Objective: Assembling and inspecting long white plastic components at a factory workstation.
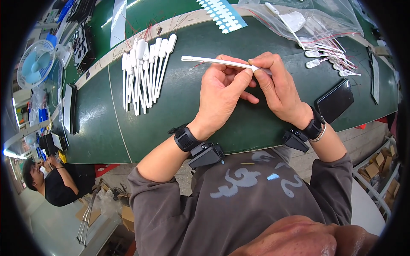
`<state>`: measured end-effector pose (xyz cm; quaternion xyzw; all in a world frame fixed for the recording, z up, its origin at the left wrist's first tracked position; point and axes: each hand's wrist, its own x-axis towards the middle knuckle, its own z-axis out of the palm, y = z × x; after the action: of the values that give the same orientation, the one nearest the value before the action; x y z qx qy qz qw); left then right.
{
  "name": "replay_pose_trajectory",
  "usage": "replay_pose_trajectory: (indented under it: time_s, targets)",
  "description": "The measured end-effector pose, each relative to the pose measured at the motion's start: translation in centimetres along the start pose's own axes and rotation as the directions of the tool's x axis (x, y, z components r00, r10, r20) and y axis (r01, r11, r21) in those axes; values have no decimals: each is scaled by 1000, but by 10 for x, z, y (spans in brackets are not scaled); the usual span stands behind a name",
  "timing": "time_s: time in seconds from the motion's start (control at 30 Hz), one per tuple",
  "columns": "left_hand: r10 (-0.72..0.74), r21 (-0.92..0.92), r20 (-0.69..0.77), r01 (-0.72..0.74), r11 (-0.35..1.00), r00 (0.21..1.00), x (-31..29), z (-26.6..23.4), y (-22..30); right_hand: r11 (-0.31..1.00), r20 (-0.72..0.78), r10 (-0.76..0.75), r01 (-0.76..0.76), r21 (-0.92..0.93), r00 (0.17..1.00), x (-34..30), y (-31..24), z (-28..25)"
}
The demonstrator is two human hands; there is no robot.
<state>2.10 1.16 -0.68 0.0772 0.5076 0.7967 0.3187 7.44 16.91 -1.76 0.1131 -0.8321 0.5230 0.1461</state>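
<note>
Both hands hold one slim white plastic stick [200, 59] above the green table. My left hand [222, 91] is closed, thumb and fingers pinching the stick along its right part. With thumb and forefinger, my right hand [277, 83] grips its right end, whose wider white tip is mostly covered by the fingers. A thin red wire hangs by the stick's left part. To the left lies a bunch of similar white sticks [143, 72] with paddle-shaped heads pointing away from me, thin red wires beyond them.
Beyond my hands lies a light-blue sheet of white stickers [224, 15]. At the far right, a clear plastic bag [256, 10] and more white sticks [331, 53] lie together. A black smartphone [335, 100] rests near the right edge. A blue fan [37, 64] and a person [60, 183] are at the left.
</note>
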Motion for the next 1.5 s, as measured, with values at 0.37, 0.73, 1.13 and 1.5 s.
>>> replay_pose_trajectory:
  time_s: [0.37,0.73,1.13,1.5]
  targets:
    - [79,183,45,-86,979,996,5,-6,2,985,54,107,-114,130,993,-2,-3,-7]
    - [155,282,68,-168,945,986,8,-14,2,960,32,102,-107,257,994,-1,3,1]
    - [222,326,-6,-208,922,975,10,-26,20,844,186,342,-388,370,921,10,-5,-16]
    - [292,302,-31,-269,914,956,11,-26,34,929,111,288,-306,207,951,11,-5,-18]
